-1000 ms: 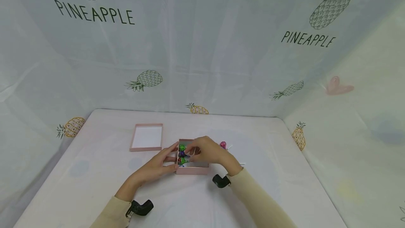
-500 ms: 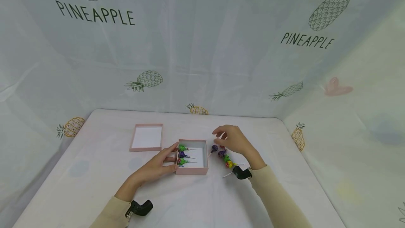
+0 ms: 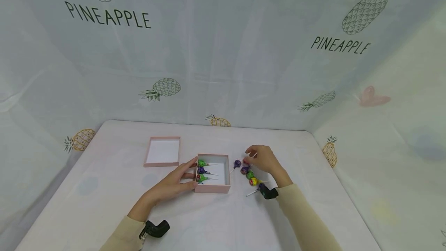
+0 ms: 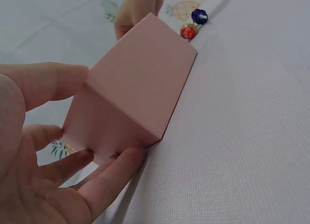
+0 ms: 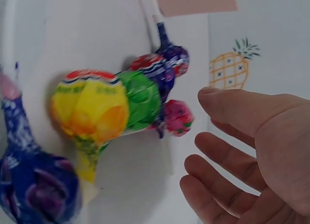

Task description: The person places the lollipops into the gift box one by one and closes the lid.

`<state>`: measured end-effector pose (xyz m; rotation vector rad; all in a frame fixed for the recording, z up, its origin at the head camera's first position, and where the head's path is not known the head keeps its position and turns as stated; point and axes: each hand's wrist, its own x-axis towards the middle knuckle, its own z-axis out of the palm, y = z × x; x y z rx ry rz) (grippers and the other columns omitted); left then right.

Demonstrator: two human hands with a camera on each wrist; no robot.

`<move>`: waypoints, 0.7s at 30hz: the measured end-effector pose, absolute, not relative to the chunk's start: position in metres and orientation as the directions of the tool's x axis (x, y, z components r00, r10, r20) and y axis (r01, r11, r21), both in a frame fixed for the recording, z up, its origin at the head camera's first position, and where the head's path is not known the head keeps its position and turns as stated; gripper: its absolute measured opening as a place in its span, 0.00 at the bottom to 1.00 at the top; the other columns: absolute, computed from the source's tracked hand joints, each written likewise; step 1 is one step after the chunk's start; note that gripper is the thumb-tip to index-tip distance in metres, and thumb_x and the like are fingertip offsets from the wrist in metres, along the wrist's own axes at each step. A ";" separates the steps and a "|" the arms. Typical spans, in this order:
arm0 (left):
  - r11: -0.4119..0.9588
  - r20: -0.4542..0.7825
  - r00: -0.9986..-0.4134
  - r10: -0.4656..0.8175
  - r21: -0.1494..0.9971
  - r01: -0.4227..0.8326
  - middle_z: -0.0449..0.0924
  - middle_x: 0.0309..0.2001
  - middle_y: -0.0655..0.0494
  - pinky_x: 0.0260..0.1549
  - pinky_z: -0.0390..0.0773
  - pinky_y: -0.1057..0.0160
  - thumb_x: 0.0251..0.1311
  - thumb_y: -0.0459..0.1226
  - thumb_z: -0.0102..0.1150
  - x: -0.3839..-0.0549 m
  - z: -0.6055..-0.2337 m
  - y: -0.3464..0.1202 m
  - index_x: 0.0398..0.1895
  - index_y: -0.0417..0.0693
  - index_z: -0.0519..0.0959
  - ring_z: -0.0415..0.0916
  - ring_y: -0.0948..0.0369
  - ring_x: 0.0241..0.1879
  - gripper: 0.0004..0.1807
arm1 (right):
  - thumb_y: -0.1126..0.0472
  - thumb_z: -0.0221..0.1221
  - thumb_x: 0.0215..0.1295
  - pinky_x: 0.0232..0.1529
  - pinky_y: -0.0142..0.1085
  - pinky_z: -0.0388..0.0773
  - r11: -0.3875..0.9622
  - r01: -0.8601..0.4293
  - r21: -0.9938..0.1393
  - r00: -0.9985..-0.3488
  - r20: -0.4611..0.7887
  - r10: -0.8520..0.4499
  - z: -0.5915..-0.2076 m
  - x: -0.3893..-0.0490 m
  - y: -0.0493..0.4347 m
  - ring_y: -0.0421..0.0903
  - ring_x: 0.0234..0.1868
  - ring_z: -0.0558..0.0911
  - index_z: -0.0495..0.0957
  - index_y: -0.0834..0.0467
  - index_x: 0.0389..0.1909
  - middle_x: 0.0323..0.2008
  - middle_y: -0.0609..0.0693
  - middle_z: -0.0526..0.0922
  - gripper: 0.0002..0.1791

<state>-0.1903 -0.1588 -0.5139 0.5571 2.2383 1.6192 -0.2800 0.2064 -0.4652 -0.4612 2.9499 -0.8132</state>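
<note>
Left hand (image 3: 170, 185): spread against left side of box (image 3: 211, 189), probably to steady it.
Right hand (image 3: 263, 159): loosely parted, holding nothing, beside pink lollipop (image 5: 178, 118); contact unclear.
Boxed lollipops (image 3: 201, 170): laid heads left, sticks right, perhaps saving space.
Loose lollipops (image 3: 253, 181): right of box, likely for easy reach.
Hidden: near inside edge of box.

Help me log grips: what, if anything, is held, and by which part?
Nothing: the left hand touches the pink box along its left side; the right hand is empty.
</note>
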 end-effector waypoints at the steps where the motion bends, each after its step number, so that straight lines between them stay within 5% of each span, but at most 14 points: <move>1: 0.283 -0.031 -0.873 0.488 0.951 0.124 0.53 0.83 0.43 0.66 0.73 0.45 0.73 0.41 0.67 -0.190 -0.514 -0.159 0.88 0.55 0.49 0.72 0.44 0.72 0.48 | 0.59 0.73 0.67 0.43 0.45 0.85 0.820 -0.266 -0.507 -0.956 0.032 -0.291 -0.467 -0.280 0.207 0.49 0.40 0.84 0.88 0.61 0.49 0.39 0.53 0.87 0.13; 21: 0.290 -0.038 -0.878 0.477 0.950 0.116 0.54 0.83 0.43 0.66 0.73 0.44 0.73 0.40 0.67 -0.190 -0.514 -0.157 0.88 0.57 0.50 0.72 0.44 0.72 0.48 | 0.56 0.71 0.70 0.45 0.45 0.84 0.835 -0.211 -0.508 -0.964 -0.033 -0.263 -0.486 -0.284 0.212 0.46 0.38 0.84 0.89 0.55 0.44 0.36 0.49 0.88 0.08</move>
